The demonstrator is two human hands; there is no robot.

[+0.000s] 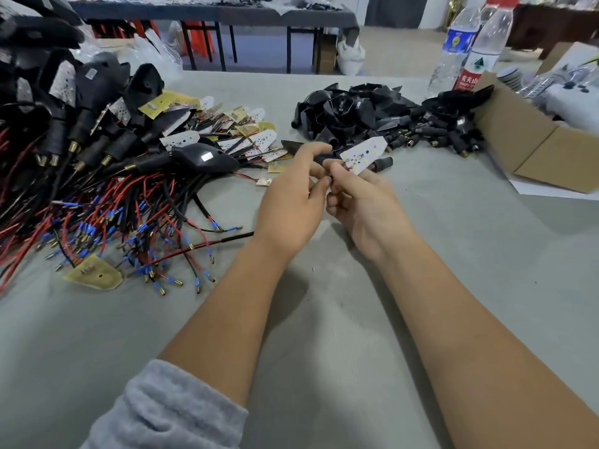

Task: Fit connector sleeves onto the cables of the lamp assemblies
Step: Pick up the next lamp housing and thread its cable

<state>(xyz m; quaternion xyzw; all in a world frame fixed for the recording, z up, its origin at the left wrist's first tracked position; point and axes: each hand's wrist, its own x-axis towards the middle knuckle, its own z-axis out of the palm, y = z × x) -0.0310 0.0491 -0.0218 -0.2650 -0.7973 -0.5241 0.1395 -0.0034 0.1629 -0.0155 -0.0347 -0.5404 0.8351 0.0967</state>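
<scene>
On the far left of the grey counter (453, 254) lies a heap of finished lamp assemblies (74, 131): black housings stacked on each other, with red and black cables (107, 222) fanning out toward the near edge, their ends tipped with blue sleeves and brass terminals. A loose yellowish board (94, 273) lies at the near edge of that fan. Just right of the heap sits a scatter of white LED boards (246, 134), some turned yellow side up, with one black housing (204, 158) resting in front of them.

In the middle, both hands meet above the counter. The left hand (291, 202), its grey sleeve (168, 413) pushed back on the forearm, has its fingers curled round a black housing piece (296, 147) whose pointed tip juts out to the left. The right hand (359, 202) touches the left at the fingertips and pinches the near end of a white LED board (366, 153), which tilts up and away to the right; the thin wires at the pinch are too small to make out.

Behind the hands a pile of empty black housings and connector sleeves (372, 115) spreads to the right, reaching an open cardboard box (531, 147). Two clear water bottles (470, 50) stand behind the box's left corner
</scene>
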